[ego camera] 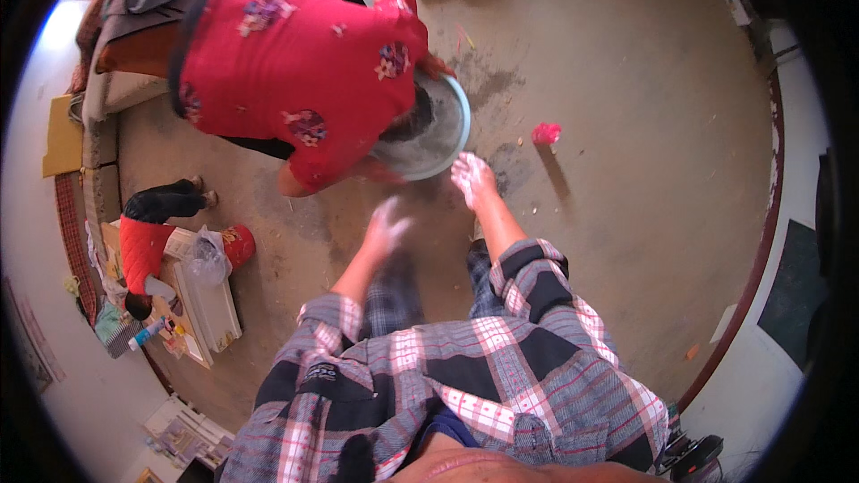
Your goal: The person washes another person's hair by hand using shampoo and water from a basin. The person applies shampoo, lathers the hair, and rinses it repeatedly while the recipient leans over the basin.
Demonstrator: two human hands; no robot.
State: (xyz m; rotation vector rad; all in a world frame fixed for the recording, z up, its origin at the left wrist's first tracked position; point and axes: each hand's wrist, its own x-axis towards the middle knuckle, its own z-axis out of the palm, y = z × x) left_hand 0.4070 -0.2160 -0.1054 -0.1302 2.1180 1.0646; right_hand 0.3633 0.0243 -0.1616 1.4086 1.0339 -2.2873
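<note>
My left hand is blurred, coated with something white, and holds nothing that I can see; its thumb stands apart from the fingers. White also covers my right hand, which is held out with nothing in it, close to the near right rim of a round basin. The basin has a pale blue rim and holds greyish, cloudy water. Bent over it is a person in a red flowered top, whose head hides part of the basin. That person's hands are at its rim, one of them blurred.
Another person in an orange-red top bends over a low cabinet at the left. Beside it stand a red bucket and a clear plastic bag. A crumpled pink-red object lies on the concrete floor, which has damp patches near the basin.
</note>
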